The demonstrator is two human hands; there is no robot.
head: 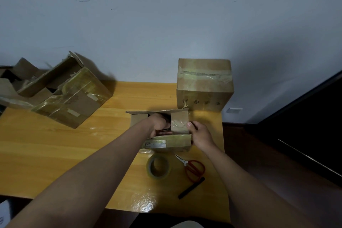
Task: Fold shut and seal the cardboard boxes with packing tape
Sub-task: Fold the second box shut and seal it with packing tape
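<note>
A small cardboard box (pixel 166 143) stands open on the yellow table (pixel 74 146) in front of me. My left hand (pixel 159 124) reaches into its opening with curled fingers; what they hold is hidden. My right hand (pixel 199 134) grips the box's right side, thumb on the right flap (pixel 179 122), which is folded inward. The far flap and the near flap stand up. A roll of clear packing tape (pixel 159 167) lies flat just in front of the box.
Red-handled scissors (pixel 192 169) and a black marker (pixel 191 188) lie right of the tape. A taped-shut box (pixel 204 85) stands at the back right. A large open box (pixel 72 94) and other cardboard (pixel 16 81) sit at the back left. The table's right edge drops to dark floor.
</note>
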